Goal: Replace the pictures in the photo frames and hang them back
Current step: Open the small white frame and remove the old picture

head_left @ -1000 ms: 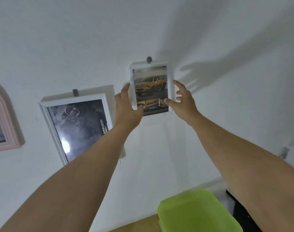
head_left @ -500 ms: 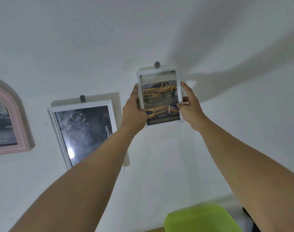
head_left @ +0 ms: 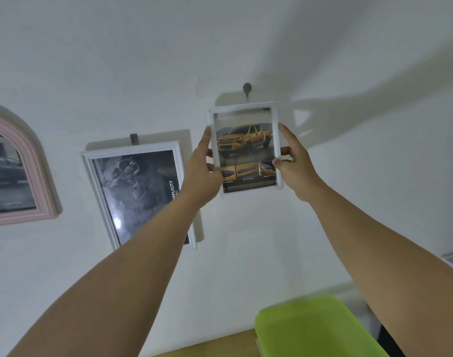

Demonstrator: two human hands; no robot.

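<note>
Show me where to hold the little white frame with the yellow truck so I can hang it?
Hold the frame by its two long sides, one hand from each side, as the left hand and right hand do here, thumbs on the front. It is tall and thin, so the sides give a steady hold and leave the top free for the hook.

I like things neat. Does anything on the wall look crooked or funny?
The big white frame left of the small truck frame looks tilted, its top leaning left, and its printed word runs sideways. The wide lens may exaggerate that.
</note>
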